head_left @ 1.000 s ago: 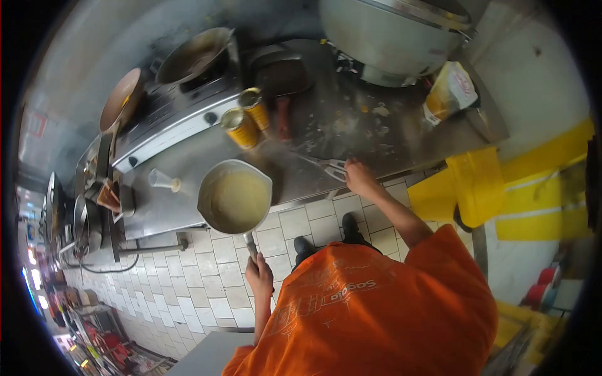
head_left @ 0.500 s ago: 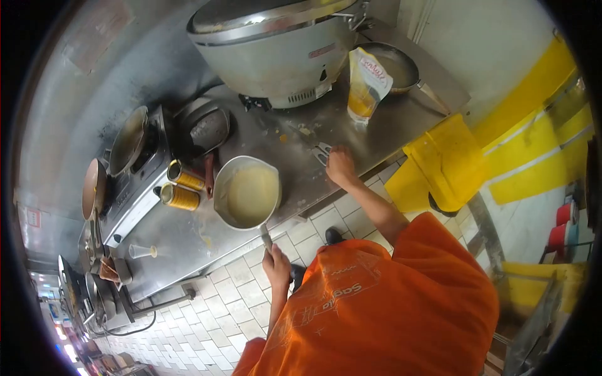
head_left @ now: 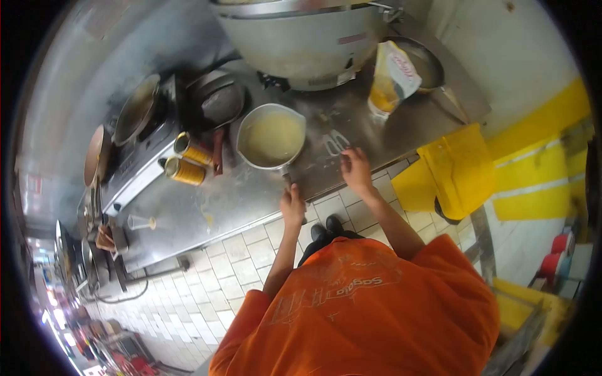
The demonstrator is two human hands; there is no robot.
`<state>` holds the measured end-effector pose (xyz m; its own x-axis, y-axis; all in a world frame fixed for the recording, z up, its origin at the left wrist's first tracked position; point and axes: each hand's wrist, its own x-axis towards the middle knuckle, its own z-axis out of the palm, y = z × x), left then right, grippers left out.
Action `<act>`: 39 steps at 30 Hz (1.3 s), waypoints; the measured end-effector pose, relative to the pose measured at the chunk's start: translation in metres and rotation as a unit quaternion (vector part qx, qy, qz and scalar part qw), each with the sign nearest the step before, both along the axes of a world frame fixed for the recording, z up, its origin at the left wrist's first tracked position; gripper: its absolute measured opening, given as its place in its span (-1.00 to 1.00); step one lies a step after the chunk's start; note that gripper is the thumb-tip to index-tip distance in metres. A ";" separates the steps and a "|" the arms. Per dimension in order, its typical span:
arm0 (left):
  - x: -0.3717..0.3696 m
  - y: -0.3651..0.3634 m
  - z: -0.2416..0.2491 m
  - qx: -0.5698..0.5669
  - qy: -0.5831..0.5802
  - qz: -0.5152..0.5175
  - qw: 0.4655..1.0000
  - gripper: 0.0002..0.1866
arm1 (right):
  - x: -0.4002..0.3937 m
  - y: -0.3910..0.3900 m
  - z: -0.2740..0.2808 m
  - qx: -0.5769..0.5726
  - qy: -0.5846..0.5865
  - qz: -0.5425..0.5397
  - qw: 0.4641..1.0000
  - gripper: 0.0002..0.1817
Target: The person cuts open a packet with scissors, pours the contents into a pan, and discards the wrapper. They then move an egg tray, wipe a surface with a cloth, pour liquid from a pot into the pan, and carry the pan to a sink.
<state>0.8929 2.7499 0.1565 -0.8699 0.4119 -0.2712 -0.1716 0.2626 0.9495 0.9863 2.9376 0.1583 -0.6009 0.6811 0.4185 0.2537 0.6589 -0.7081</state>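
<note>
My left hand is wrapped round the handle of a light-coloured saucepan, which sits over the steel counter. Inside the pan is a pale yellow liquid. My right hand hovers at the counter's front edge, fingers loosely bent and apart, with nothing visible in them. Just beyond its fingertips, a pair of scissors lies on the counter, their pale loop handles showing. Behind them a yellow and white pouch stands upright.
A large rice cooker fills the back of the counter. Beside the pouch is a frying pan. Two yellow tins stand left of the saucepan, near a stove with pans. A yellow bin is at the right.
My right hand has come away from the scissors, which stay on the counter. The saucepan has shifted back from the front edge, with my left hand still on its handle. The view has shifted too.
</note>
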 end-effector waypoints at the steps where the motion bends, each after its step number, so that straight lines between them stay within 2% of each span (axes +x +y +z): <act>1: 0.001 -0.002 0.000 0.008 -0.003 -0.028 1.000 -0.63 | 0.009 -0.002 -0.005 0.004 0.020 -0.009 1.000 -0.76; 2: 0.001 -0.004 -0.001 0.011 -0.010 -0.018 1.000 -0.63 | 0.017 -0.008 -0.002 0.007 0.014 0.002 1.000 -0.76; 4: 0.003 -0.005 -0.006 0.031 -0.004 -0.044 0.999 -0.68 | 0.034 -0.016 0.011 -0.067 -0.012 -0.025 0.997 -0.73; 8: 0.010 -0.009 -0.006 0.106 -0.070 -0.040 0.991 -0.70 | 0.059 -0.021 0.012 -0.058 -0.023 -0.045 0.997 -0.72; 13: 0.015 -0.003 -0.017 0.102 -0.044 -0.026 0.993 -0.73 | 0.078 -0.004 0.032 -0.067 0.037 -0.091 0.993 -0.68; 14: 0.016 -0.001 -0.008 0.103 -0.073 -0.024 0.992 -0.74 | 0.081 0.004 0.035 -0.067 0.052 -0.101 0.991 -0.69; 15: 0.017 0.002 -0.001 0.102 -0.068 -0.039 0.992 -0.74 | 0.086 0.017 0.034 -0.067 0.060 -0.115 0.989 -0.69; 18: 0.017 0.008 0.006 0.118 -0.171 0.011 0.978 -0.75 | 0.107 0.074 0.039 0.014 0.111 -0.164 0.980 -0.71; 20: 0.010 0.012 0.010 0.104 -0.219 0.028 0.970 -0.75 | 0.131 0.144 0.019 0.119 0.079 -0.221 0.965 -0.64; 21: 0.008 0.013 0.014 0.099 -0.230 0.036 0.967 -0.76 | 0.142 0.178 0.028 0.108 0.036 -0.260 0.959 -0.62; 23: 0.014 0.017 0.021 0.119 -0.166 0.023 0.979 -0.76 | 0.163 0.241 0.042 0.102 -0.039 -0.306 0.946 -0.55; 24: 0.018 0.023 0.028 0.093 -0.146 0.035 0.984 -0.75 | 0.170 0.276 0.045 0.112 -0.064 -0.313 0.941 -0.50; 25: 0.022 0.026 0.028 0.099 -0.138 0.034 0.985 -0.72 | 0.179 0.309 0.043 0.107 -0.059 -0.311 0.942 -0.50; 27: 0.039 0.036 0.037 0.044 -0.107 0.067 0.991 -0.71 | 0.188 0.366 0.038 0.174 -0.186 -0.229 0.939 -0.44; 28: 0.047 0.037 0.041 0.039 -0.104 0.071 0.991 -0.71 | 0.188 0.385 0.032 0.169 -0.184 -0.225 0.942 -0.44; 30: 0.068 0.042 0.054 0.040 -0.104 0.090 0.990 -0.70 | 0.184 0.412 0.029 0.004 -0.249 -0.092 0.964 -0.45; 31: 0.078 0.046 0.059 0.039 -0.104 0.101 0.989 -0.70 | 0.181 0.419 0.026 0.004 -0.250 -0.081 0.965 -0.45; 33: 0.099 0.052 0.079 0.052 -0.124 0.119 0.984 -0.70 | 0.183 0.411 0.025 -0.040 -0.175 -0.092 0.979 -0.49; 36: 0.120 0.060 0.100 0.032 -0.111 0.111 0.987 -0.71 | 0.190 0.394 0.033 -0.094 -0.190 -0.104 0.972 -0.51; 39: 0.139 0.071 0.130 0.021 -0.107 0.103 0.989 -0.73 | 0.207 0.389 0.020 -0.067 -0.148 -0.092 0.982 -0.56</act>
